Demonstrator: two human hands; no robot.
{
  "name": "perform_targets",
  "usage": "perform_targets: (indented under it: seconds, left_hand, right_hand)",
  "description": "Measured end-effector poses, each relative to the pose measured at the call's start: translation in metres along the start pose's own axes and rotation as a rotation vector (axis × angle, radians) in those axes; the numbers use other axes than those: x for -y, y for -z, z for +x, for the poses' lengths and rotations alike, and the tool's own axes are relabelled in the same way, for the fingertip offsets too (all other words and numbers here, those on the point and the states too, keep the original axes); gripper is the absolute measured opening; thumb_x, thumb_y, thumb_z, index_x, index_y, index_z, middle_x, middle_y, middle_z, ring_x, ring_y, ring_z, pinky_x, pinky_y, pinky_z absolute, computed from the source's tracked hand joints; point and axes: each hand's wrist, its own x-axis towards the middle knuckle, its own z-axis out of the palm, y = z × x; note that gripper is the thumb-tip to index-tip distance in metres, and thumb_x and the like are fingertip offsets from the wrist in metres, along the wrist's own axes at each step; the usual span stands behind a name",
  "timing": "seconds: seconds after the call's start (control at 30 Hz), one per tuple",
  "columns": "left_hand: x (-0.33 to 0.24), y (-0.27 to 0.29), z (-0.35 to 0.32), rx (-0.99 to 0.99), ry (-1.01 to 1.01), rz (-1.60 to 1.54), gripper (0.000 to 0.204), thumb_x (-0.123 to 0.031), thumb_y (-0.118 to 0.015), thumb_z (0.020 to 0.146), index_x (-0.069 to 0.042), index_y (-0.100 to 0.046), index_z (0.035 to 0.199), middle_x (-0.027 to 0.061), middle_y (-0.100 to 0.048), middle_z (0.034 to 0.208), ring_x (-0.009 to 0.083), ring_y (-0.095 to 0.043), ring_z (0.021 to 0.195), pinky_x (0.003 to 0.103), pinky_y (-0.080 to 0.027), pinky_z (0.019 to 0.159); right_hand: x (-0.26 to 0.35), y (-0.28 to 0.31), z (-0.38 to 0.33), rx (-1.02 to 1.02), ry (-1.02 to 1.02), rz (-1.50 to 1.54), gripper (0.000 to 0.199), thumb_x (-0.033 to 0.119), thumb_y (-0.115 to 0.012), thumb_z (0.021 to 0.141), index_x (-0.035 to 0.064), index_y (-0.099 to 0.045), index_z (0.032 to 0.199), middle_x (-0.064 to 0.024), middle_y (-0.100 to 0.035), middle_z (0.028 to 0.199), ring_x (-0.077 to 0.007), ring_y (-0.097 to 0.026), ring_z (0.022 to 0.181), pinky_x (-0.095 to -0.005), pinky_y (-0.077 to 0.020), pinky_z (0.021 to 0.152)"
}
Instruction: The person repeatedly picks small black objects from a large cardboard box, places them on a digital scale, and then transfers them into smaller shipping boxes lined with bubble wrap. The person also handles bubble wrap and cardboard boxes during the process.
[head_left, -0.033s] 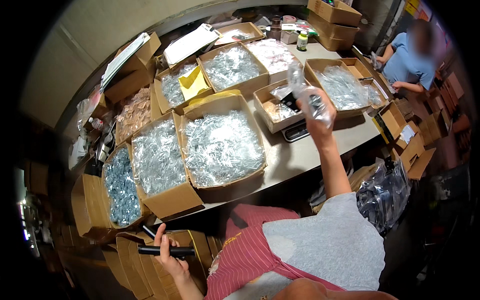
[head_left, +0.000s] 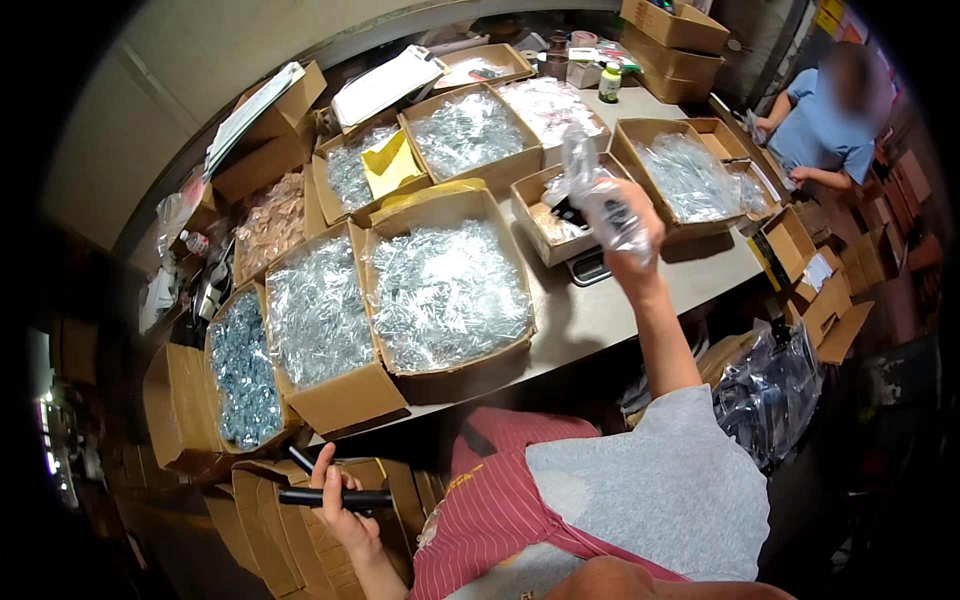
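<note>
My right hand (head_left: 642,225) is raised over the table, its fingers closed round a clear plastic bag (head_left: 605,208) with small dark parts inside. The bag hangs in front of a small open carton (head_left: 540,232) of bagged pieces, partly covering it. Low on the left, my left hand (head_left: 345,515) grips a black tube (head_left: 310,497). A second thin dark rod (head_left: 300,458) sticks up by its fingers; its lower end is hidden. Closest to that hand are folded cardboard boxes (head_left: 262,530) below the table edge.
Open cartons hold small clear bags of metal parts (head_left: 450,290), blue-grey packets (head_left: 245,375) and brown pieces (head_left: 272,225). A dark scale-like device (head_left: 590,268) lies by the small carton. A black plastic bag (head_left: 765,390) stands right, below the table. A person in blue (head_left: 825,120) works at far right.
My right hand has turned a little, and the clear bag has swung slightly left and down. My left hand keeps its grip on the black tube.
</note>
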Motion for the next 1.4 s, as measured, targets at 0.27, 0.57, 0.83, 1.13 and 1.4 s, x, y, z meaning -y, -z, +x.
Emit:
perform_targets:
  seconds: [0.27, 0.57, 0.83, 1.13, 1.4]
  left_hand:
    - [0.006, -0.006, 0.002, 0.024, -0.030, -0.002, 0.037, -0.012, -0.059, 0.093, 0.006, -0.058, 0.125, -0.0013, -0.051, 0.079, 0.0029, -0.042, 0.064, 0.018, -0.034, 0.054]
    - [-0.006, 0.081, 0.002, -0.174, 0.013, -0.035, 0.035, -0.020, -0.060, 0.096, -0.001, -0.059, 0.126, -0.0033, -0.053, 0.099, 0.0021, -0.045, 0.067, 0.018, -0.038, 0.056]
    - [-0.040, 0.135, -0.008, -0.345, 0.013, 0.082, 0.023, -0.017, -0.063, 0.093, -0.001, -0.065, 0.110, -0.0051, -0.052, 0.079, 0.0027, -0.043, 0.065, 0.018, -0.036, 0.056]
    - [-0.051, 0.129, 0.007, 0.231, 0.069, 0.269, 0.016, -0.011, -0.075, 0.085, -0.002, -0.072, 0.098, 0.0063, -0.067, 0.084, 0.0124, -0.065, 0.077, 0.024, -0.050, 0.070]
    - [-0.023, 0.214, 0.009, 0.598, -0.176, 0.944, 0.049, -0.034, -0.058, 0.095, 0.003, -0.046, 0.126, 0.0386, -0.040, 0.116, 0.0504, -0.060, 0.088, 0.048, -0.053, 0.078]
  right_hand:
    - [-0.075, -0.048, -0.010, 0.341, -0.238, -0.566, 0.028, -0.001, -0.056, 0.070, 0.0019, -0.055, 0.098, -0.0188, -0.062, 0.100, -0.0391, -0.059, 0.098, -0.0487, -0.0492, 0.084]
    - [-0.179, -0.055, -0.001, 0.397, -0.504, -0.566, 0.037, 0.024, -0.069, 0.083, 0.0066, -0.062, 0.115, -0.0214, -0.065, 0.111, -0.0405, -0.062, 0.102, -0.0503, -0.0490, 0.086]
    - [-0.135, -0.081, -0.007, 0.770, -0.071, -0.769, 0.059, 0.013, -0.066, 0.069, 0.0104, -0.058, 0.127, -0.0140, -0.059, 0.126, -0.0351, -0.048, 0.126, -0.0472, -0.0364, 0.108]
    - [0.270, -0.190, -0.087, 1.428, -0.587, 1.237, 0.056, 0.018, -0.064, 0.093, 0.0036, -0.041, 0.142, -0.0104, -0.053, 0.135, -0.0217, -0.055, 0.120, -0.0368, -0.0403, 0.105]
    - [0.407, -0.228, -0.193, 1.631, -1.471, 1.512, 0.089, 0.047, -0.063, 0.093, 0.0036, -0.013, 0.154, -0.0116, -0.038, 0.147, -0.0231, -0.039, 0.136, -0.0379, -0.0307, 0.113]
